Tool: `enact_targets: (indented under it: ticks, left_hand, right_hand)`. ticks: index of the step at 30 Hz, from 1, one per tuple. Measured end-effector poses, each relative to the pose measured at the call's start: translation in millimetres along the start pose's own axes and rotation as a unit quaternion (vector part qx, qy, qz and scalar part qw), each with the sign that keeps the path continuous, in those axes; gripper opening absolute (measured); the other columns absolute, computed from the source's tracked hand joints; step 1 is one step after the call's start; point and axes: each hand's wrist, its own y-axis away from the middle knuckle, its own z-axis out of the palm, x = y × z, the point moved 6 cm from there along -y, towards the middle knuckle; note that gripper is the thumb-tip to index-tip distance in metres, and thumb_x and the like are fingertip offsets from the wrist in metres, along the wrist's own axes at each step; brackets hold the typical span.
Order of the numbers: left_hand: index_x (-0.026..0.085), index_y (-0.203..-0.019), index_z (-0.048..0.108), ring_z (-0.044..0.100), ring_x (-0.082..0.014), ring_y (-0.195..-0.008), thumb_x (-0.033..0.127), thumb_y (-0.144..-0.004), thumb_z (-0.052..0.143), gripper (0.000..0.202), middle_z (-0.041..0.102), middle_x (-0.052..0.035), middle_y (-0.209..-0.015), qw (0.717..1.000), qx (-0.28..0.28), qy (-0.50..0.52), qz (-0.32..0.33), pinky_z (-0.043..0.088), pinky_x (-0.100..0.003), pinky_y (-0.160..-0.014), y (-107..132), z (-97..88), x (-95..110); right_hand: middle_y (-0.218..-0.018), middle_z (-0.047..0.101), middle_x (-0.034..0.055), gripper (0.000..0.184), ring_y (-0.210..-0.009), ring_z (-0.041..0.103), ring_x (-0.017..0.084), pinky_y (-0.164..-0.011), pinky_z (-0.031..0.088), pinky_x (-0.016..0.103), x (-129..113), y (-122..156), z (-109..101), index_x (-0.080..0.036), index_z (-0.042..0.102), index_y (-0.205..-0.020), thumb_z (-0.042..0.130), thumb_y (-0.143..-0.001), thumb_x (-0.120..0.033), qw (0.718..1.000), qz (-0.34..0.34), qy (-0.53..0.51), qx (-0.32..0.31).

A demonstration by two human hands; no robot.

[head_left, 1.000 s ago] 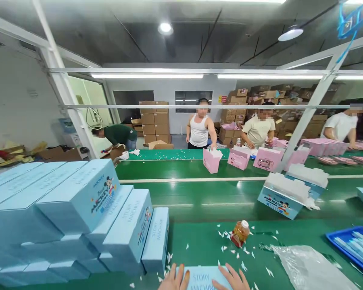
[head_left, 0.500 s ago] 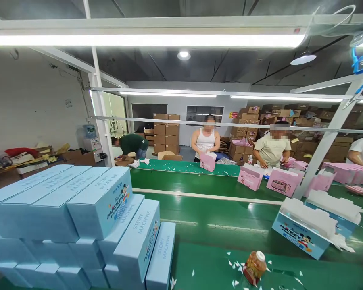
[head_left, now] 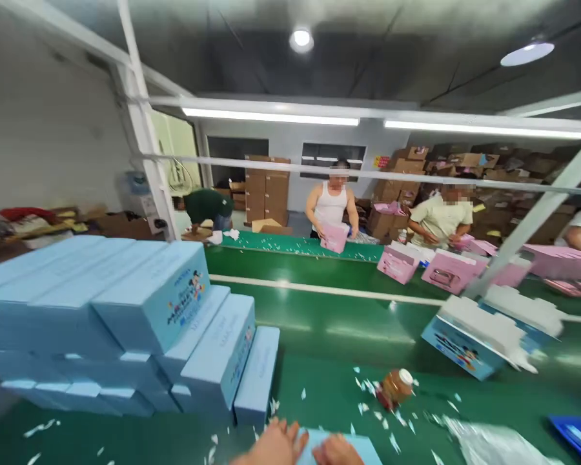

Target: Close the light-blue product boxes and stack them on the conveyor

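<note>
At the bottom edge lies a light blue box (head_left: 365,447), only its top part in view. My left hand (head_left: 277,443) is at its left side with the fingers spread. My right hand (head_left: 337,449) rests over the box, fingers bent and close together against it, somewhat blurred. A large stack of light blue story machine boxes (head_left: 145,303) stands to the left of my hands. A bottle with amber contents and a white cap (head_left: 396,389) is beyond my right hand, among paper scraps.
Two open blue boxes (head_left: 469,336) stand at the right. Clear plastic (head_left: 494,442) and a blue tray (head_left: 578,436) lie at the lower right. Across the green table (head_left: 319,326), co-workers handle pink boxes (head_left: 399,263). White frame bars cross the view.
The view has tilted down and moved closer. Both my hands and the light blue box between them have come into view at the bottom, as have the plastic and blue tray.
</note>
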Motion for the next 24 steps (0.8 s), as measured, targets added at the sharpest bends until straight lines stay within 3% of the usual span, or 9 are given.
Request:
enact_targets:
  ticks: [2, 5, 9, 13, 15, 17, 19, 21, 24]
  left_hand:
    - [0.014, -0.135, 0.047, 0.057, -0.0364, -0.112, 0.053, -0.091, 0.044, 0.059, 0.058, -0.0210, -0.125, 1.000, 0.000, -0.009, -0.013, 0.044, -0.057, -0.095, 0.1, -1.9, 10.2]
    - [0.014, -0.137, 0.045, 0.057, -0.0359, -0.112, 0.052, -0.094, 0.038, 0.057, 0.057, -0.0200, -0.128, 0.999, -0.008, -0.033, 0.002, 0.045, -0.056, -0.094, 0.2, -6.6, 15.0]
    - [0.014, -0.137, 0.044, 0.057, -0.0350, -0.111, 0.051, -0.094, 0.037, 0.057, 0.056, -0.0192, -0.130, 0.999, -0.014, -0.046, 0.004, 0.046, -0.054, -0.094, 1.5, -9.7, 13.6]
    - [0.014, -0.134, 0.046, 0.059, -0.0337, -0.107, 0.051, -0.094, 0.037, 0.055, 0.059, -0.0173, -0.125, 0.998, -0.024, -0.051, 0.009, 0.048, -0.053, -0.090, -0.6, -13.9, 16.3]
    - [0.015, -0.134, 0.047, 0.060, -0.0334, -0.103, 0.052, -0.094, 0.038, 0.055, 0.060, -0.0170, -0.121, 0.998, -0.033, -0.052, 0.008, 0.049, -0.052, -0.088, -1.0, -15.9, 17.9]
    - [0.016, -0.138, 0.043, 0.059, -0.0343, -0.104, 0.052, -0.093, 0.039, 0.057, 0.058, -0.0184, -0.124, 0.998, -0.032, -0.062, 0.009, 0.047, -0.052, -0.089, 0.2, -16.2, 19.5]
    - [0.023, -0.143, 0.036, 0.057, -0.0359, -0.108, 0.049, -0.093, 0.040, 0.057, 0.052, -0.0195, -0.131, 0.997, -0.018, -0.072, 0.012, 0.045, -0.053, -0.091, 2.8, -14.2, 21.0]
    - [0.032, -0.146, 0.030, 0.054, -0.0370, -0.112, 0.046, -0.094, 0.041, 0.055, 0.047, -0.0188, -0.136, 0.997, -0.003, -0.070, 0.017, 0.045, -0.053, -0.091, 5.9, -9.4, 21.7]
    - [0.039, -0.145, 0.028, 0.053, -0.0375, -0.113, 0.043, -0.093, 0.043, 0.054, 0.046, -0.0182, -0.136, 0.998, 0.015, -0.065, 0.019, 0.044, -0.054, -0.092, 8.2, 0.0, 20.2]
  right_hand:
    - [-0.074, 0.066, 0.0039, 0.029, -0.073, 0.059, 0.018, -0.067, 0.046, 0.031, -0.5, 16.4, 1.0, -0.026, 0.068, -0.077, 0.043, -0.091, -0.023, 0.998, 0.032, -0.011, -0.058]
    - [-0.089, 0.068, 0.0018, 0.022, -0.084, 0.058, 0.016, -0.079, 0.043, 0.030, 0.4, 23.8, -5.1, -0.027, 0.068, -0.099, 0.047, -0.094, -0.024, 0.986, 0.060, -0.083, -0.130]
    - [-0.098, 0.066, -0.0006, 0.020, -0.089, 0.054, 0.018, -0.076, 0.037, 0.029, -13.9, 21.1, -12.1, -0.034, 0.066, -0.106, 0.056, -0.090, -0.027, 0.988, 0.041, -0.053, -0.142]
    - [-0.090, 0.067, 0.0022, 0.019, -0.084, 0.054, 0.019, -0.072, 0.034, 0.030, -31.1, 13.0, -14.1, -0.028, 0.068, -0.095, 0.049, -0.092, -0.031, 0.990, -0.002, -0.018, -0.137]
    - [-0.083, 0.066, 0.0036, 0.033, -0.076, 0.055, 0.017, -0.070, 0.037, 0.029, -20.9, 0.2, -21.9, -0.023, 0.069, -0.091, 0.038, -0.097, -0.035, 0.988, 0.055, -0.058, -0.134]
    - [-0.083, 0.066, 0.0046, 0.046, -0.070, 0.056, 0.015, -0.068, 0.041, 0.027, 4.6, -14.5, -34.6, -0.021, 0.067, -0.103, 0.024, -0.100, -0.037, 0.974, 0.166, -0.101, -0.119]
    - [-0.092, 0.067, 0.0081, 0.050, -0.079, 0.060, 0.019, -0.073, 0.046, 0.031, 33.2, -23.5, -49.0, -0.018, 0.055, -0.128, 0.020, -0.100, -0.038, 0.959, 0.253, -0.071, -0.110]
    - [-0.115, 0.063, 0.0161, 0.056, -0.104, 0.057, 0.029, -0.088, 0.047, 0.042, 54.4, -21.8, -62.6, -0.011, 0.035, -0.145, 0.028, -0.098, -0.042, 0.951, 0.290, 0.012, -0.111]
    - [-0.148, 0.038, 0.0172, 0.074, -0.135, 0.034, 0.035, -0.108, 0.034, 0.054, 57.2, 1.8, -69.4, -0.014, 0.014, -0.152, 0.043, -0.093, -0.049, 0.960, 0.219, 0.050, -0.165]
